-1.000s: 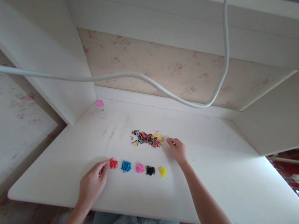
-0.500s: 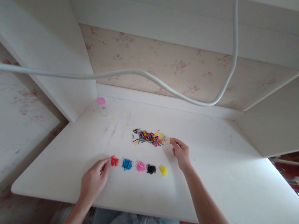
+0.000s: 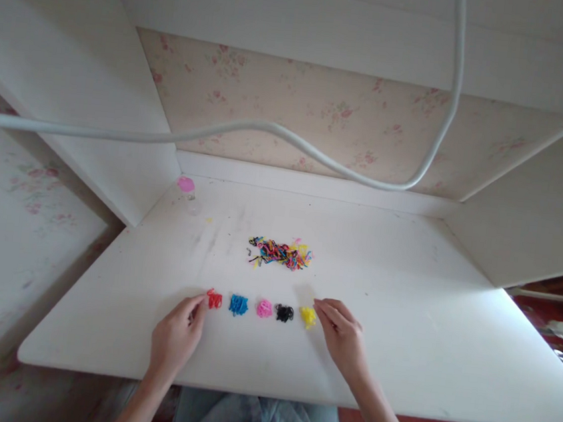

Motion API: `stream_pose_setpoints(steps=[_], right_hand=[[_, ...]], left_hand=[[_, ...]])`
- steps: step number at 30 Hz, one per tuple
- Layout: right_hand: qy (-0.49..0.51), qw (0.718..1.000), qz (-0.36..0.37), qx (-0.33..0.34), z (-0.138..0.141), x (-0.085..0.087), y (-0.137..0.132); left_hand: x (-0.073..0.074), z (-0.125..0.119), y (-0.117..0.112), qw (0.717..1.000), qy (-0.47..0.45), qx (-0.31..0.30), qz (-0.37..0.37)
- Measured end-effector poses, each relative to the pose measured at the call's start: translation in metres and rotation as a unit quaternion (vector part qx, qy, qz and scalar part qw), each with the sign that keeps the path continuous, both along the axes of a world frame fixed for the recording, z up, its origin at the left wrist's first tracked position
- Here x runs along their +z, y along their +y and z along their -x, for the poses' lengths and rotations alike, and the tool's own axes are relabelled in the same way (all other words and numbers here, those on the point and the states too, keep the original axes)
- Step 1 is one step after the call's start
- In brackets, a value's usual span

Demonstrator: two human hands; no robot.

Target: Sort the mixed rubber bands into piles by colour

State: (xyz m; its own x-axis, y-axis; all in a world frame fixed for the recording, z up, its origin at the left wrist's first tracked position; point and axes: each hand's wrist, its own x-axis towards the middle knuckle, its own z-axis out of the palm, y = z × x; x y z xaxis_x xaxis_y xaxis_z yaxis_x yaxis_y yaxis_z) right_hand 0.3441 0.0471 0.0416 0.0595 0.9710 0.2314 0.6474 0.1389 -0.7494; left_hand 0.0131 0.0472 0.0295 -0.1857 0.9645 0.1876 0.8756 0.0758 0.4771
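Observation:
Small rubber bands lie in a row of sorted piles: a red pile (image 3: pixel 214 299), a blue pile (image 3: pixel 238 305), a pink pile (image 3: pixel 264 308), a black pile (image 3: pixel 284 313) and a yellow pile (image 3: pixel 307 317). Behind the row is a heap of mixed-colour rubber bands (image 3: pixel 281 254). My left hand (image 3: pixel 179 331) is closed, its pinched fingertips at the left edge of the red pile; what they hold is too small to tell. Just above the yellow pile's right side, my right hand (image 3: pixel 341 335) is pinched, with a tiny yellow rubber band seemingly at its fingertips.
At the back left of the white table (image 3: pixel 423 347) stands a small clear bottle (image 3: pixel 192 203) with a pink top (image 3: pixel 186 184). A tiny yellow bit (image 3: pixel 209 220) lies near it. A white cable (image 3: pixel 270 128) hangs across the view. White panels rise on both sides.
My right hand has moved from the mixed heap's right end toward me, to the yellow pile. My left hand stays beside the red pile. The view has shifted slightly.

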Motion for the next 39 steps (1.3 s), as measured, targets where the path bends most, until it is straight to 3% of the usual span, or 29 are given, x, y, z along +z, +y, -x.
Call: stream_pose_setpoints(steps=[10, 18, 22, 26, 31, 34, 39], right_hand=[[-0.158, 0.985, 0.010, 0.062, -0.014, -0.022, -0.024], [-0.114, 0.992, -0.014, 0.056, -0.016, -0.023, -0.025], [-0.092, 0.993, -0.039, 0.057, -0.017, -0.026, -0.024], [-0.032, 0.998, -0.051, 0.023, -0.016, -0.022, -0.021], [0.030, 0.998, -0.024, -0.059, -0.016, -0.015, -0.016], [0.044, 0.996, -0.006, -0.083, -0.017, -0.016, -0.014], [0.052, 0.995, 0.006, -0.088, -0.020, -0.019, -0.013]], left_hand=[[-0.002, -0.001, -0.001, 1.000, 0.015, 0.007, 0.017], [-0.005, 0.004, 0.000, 0.997, -0.072, 0.014, 0.026], [0.006, 0.003, 0.003, 0.995, -0.100, 0.016, 0.021], [0.030, -0.015, 0.013, 0.998, -0.044, -0.039, 0.019], [0.056, -0.058, 0.039, 0.988, 0.046, -0.134, 0.062], [0.057, -0.079, 0.060, 0.979, 0.114, -0.130, 0.111], [0.045, -0.096, 0.085, 0.969, 0.170, -0.114, 0.136]])
